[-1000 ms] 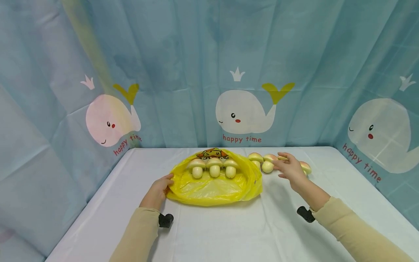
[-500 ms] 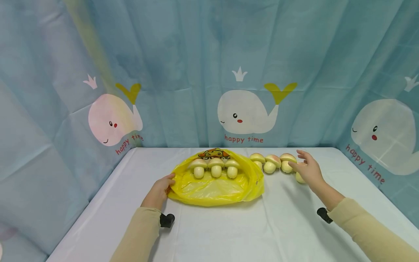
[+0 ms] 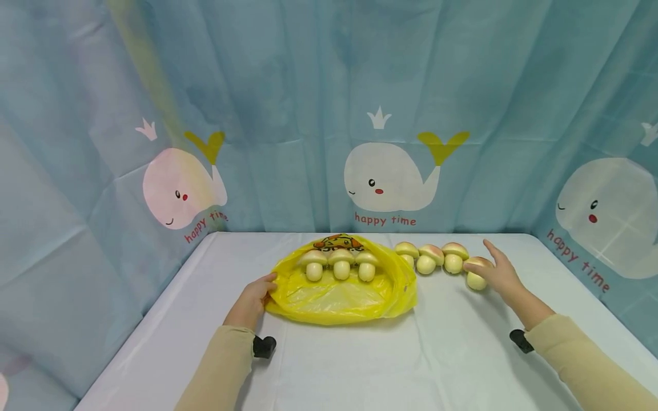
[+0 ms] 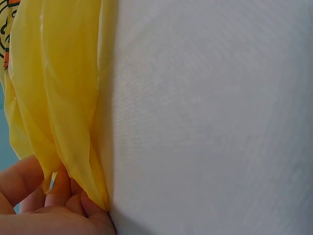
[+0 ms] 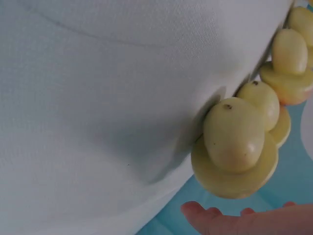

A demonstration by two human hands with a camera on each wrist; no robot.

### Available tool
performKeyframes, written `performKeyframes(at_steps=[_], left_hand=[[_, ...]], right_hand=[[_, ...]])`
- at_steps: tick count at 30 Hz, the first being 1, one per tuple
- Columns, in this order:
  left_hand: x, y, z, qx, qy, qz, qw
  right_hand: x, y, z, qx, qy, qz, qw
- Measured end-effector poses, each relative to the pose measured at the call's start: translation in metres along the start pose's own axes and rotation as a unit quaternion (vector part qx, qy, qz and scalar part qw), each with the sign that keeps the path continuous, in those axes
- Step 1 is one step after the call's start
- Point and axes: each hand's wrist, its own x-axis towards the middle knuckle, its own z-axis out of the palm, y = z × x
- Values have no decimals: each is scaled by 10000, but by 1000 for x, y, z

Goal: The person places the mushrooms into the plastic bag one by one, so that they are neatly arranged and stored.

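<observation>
A yellow plastic bag [image 3: 406, 285] lies with its mouth spread wide towards me, and three toy mushrooms [image 3: 341, 264] stand in a row inside it. My left hand [image 3: 252, 299] holds the bag's left edge; in the left wrist view its fingers [image 4: 61, 188] curl at the hanging plastic. Over on the right, my right hand [image 3: 504, 279] is spread at the rightmost loose mushroom [image 3: 476, 281], the thumb overlapping its cap in the head view. From the right wrist, fingers [image 5: 220, 223] show just past that mushroom's cap, apart from it.
Between the bag and my right hand, three more mushrooms [image 3: 430, 258] form a line, the leftmost partly behind the bag. All rests on a white-covered table [image 3: 360, 365]. A blue curtain [image 3: 288, 114] with whale prints closes off the back and sides.
My right hand has moved right, past the loose mushrooms, down to the rightmost one, uncovering those it hid. My left hand stays on the bag, and the head view has shifted slightly.
</observation>
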Motion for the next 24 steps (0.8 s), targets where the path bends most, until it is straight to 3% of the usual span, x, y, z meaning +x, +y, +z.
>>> performKeyframes(at_steps=[12,24], left_hand=[[-3,0,-1,-35,-222,99,9997],[-2,0,-1,-33,-125,63,9999]], right_hand=[[9,16,-7,115,-485,624,9968],[16,22,-5,20,-471,726,9962]])
